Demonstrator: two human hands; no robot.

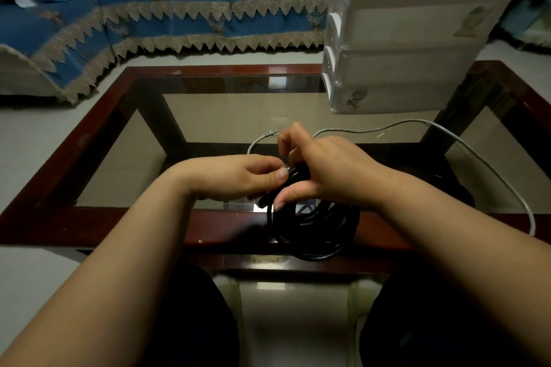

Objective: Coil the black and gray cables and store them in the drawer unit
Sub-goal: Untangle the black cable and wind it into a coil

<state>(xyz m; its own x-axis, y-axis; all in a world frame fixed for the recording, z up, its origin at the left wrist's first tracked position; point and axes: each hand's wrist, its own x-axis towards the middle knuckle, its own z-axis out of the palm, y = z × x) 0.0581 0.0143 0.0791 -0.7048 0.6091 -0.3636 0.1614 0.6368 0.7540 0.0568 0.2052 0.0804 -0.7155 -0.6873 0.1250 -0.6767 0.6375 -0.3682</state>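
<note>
Home living room, blue lace-trimmed sofa (179,9), glass-topped wooden coffee table (89,140), tiled floor (29,134)

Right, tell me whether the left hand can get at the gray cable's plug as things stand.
Probably yes. The gray cable's plug lies bare on the glass table just beyond the left hand, nothing between them; but that hand pinches the black cable and would have to let go.

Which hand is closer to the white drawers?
Right. The right hand is just below the drawer unit, gripping the black cable; the left hand sits farther left.
</note>
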